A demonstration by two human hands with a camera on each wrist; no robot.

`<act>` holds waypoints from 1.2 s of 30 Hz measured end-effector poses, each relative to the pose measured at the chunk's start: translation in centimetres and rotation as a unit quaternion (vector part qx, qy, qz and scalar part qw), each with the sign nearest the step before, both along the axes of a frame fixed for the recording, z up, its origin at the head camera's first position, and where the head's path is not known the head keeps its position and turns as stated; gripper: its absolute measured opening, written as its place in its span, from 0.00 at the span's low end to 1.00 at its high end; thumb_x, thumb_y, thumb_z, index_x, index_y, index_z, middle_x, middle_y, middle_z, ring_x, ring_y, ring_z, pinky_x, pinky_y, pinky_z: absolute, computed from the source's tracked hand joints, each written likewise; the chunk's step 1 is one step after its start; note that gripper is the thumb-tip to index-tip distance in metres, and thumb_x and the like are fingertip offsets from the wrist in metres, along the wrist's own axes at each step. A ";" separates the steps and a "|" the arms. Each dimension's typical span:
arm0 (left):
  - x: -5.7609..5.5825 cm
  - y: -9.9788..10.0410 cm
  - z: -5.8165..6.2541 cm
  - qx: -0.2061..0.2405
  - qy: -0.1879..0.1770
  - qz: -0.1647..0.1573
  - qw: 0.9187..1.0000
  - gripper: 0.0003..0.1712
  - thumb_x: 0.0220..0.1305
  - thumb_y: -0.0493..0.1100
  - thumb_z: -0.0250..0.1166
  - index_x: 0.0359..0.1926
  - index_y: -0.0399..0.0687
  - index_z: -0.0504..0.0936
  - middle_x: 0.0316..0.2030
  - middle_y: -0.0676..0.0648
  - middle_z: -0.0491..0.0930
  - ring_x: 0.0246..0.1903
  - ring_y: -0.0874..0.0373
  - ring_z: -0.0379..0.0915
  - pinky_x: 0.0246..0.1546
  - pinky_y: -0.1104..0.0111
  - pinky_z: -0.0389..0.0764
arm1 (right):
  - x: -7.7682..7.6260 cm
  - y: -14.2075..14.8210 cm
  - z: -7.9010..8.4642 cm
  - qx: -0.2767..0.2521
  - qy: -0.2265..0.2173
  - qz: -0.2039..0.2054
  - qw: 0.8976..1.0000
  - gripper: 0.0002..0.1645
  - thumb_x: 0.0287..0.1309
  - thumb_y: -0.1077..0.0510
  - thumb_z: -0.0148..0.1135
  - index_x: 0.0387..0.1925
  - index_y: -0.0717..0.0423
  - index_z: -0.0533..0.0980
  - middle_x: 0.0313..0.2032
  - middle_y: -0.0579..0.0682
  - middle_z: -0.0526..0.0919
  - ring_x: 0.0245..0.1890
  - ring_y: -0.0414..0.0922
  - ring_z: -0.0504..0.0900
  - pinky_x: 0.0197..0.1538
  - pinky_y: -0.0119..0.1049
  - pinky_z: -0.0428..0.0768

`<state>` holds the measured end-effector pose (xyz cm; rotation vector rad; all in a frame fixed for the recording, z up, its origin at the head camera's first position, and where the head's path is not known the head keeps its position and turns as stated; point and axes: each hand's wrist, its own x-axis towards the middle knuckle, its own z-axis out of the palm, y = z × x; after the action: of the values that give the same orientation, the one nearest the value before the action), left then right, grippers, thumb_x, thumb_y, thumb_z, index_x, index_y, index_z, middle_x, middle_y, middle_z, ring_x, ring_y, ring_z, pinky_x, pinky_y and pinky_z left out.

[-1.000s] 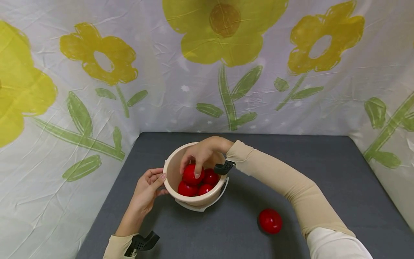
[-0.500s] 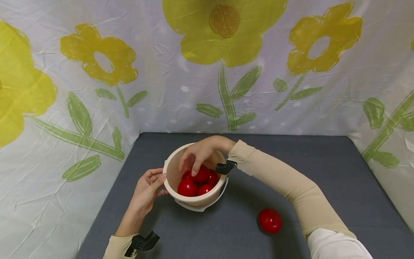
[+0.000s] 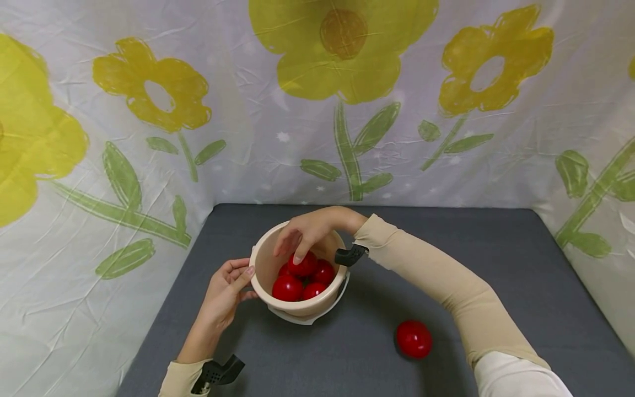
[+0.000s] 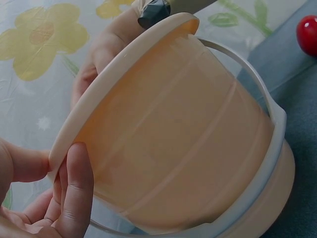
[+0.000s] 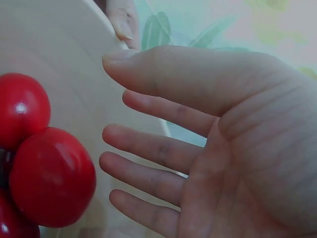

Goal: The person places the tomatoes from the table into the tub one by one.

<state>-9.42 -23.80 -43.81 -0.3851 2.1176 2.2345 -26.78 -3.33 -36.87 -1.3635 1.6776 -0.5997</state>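
A cream bucket (image 3: 266,262) stands on the table, tipped a little toward me. My left hand (image 3: 223,292) pinches its rim at the left, thumb and fingers on either side of the wall, as the left wrist view of the bucket (image 4: 168,134) shows. Several glossy red balls (image 3: 286,288) lie inside it. My right hand (image 3: 311,229) reaches over the far rim into the bucket, above the pile. In the right wrist view its fingers are spread and nearly straight, a small gap away from the nearest red ball (image 5: 53,176).
One more red ball (image 3: 414,339) lies on the dark grey table (image 3: 476,259), right of the bucket and nearer to me. The bucket's white handle (image 3: 342,292) hangs down at its front right. A flower-printed cloth (image 3: 238,154) encloses the table at the back and sides.
A red ball gripped by my right hand a second ago now rests on the pile in the bucket. The right hand's fingers have opened and drawn up slightly. The left hand stays put.
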 end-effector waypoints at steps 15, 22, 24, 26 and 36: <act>0.1 0.5 -0.2 -0.005 0.004 -0.003 1.000 0.19 0.69 0.34 0.59 0.57 0.34 0.65 0.33 0.57 0.82 0.28 0.65 0.78 0.26 0.72 0.84 | 0.1 8.0 2.8 -0.089 0.003 -0.067 0.994 0.31 0.61 0.59 0.67 0.65 0.57 0.71 0.64 0.55 0.76 0.67 0.53 0.74 0.70 0.50 0.72; 0.2 0.4 -0.1 -0.011 0.002 -0.003 1.000 0.20 0.70 0.34 0.59 0.58 0.34 0.64 0.35 0.57 0.82 0.29 0.65 0.78 0.27 0.71 0.84 | 1.8 13.4 2.3 -0.084 0.009 -0.127 0.988 0.33 0.60 0.55 0.68 0.66 0.52 0.70 0.65 0.52 0.75 0.67 0.51 0.73 0.71 0.53 0.69; 0.2 0.4 -0.1 -0.012 0.002 -0.002 1.000 0.20 0.70 0.34 0.58 0.58 0.34 0.64 0.35 0.56 0.83 0.29 0.64 0.78 0.27 0.71 0.85 | 2.5 14.7 1.6 -0.083 0.010 -0.149 0.985 0.33 0.59 0.54 0.69 0.65 0.51 0.71 0.65 0.50 0.75 0.67 0.49 0.73 0.71 0.53 0.69; 0.1 0.4 -0.1 -0.014 0.005 -0.004 1.000 0.21 0.70 0.34 0.59 0.59 0.33 0.64 0.36 0.56 0.82 0.29 0.65 0.79 0.28 0.71 0.85 | 3.1 16.0 0.8 -0.091 0.009 -0.170 0.981 0.33 0.59 0.54 0.70 0.65 0.51 0.71 0.65 0.50 0.75 0.66 0.51 0.73 0.71 0.54 0.69; 0.1 0.2 0.0 -0.020 0.006 -0.007 1.000 0.19 0.70 0.36 0.59 0.57 0.37 0.65 0.36 0.56 0.82 0.29 0.66 0.78 0.27 0.72 0.84 | 6.4 21.5 -5.0 -0.088 -0.008 -0.202 0.975 0.35 0.58 0.52 0.70 0.66 0.52 0.70 0.66 0.52 0.74 0.64 0.43 0.74 0.66 0.60 0.72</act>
<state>-9.37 -23.60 -43.86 -0.3585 2.1674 2.1955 -20.42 18.20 -41.86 -1.1353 1.9404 -1.0095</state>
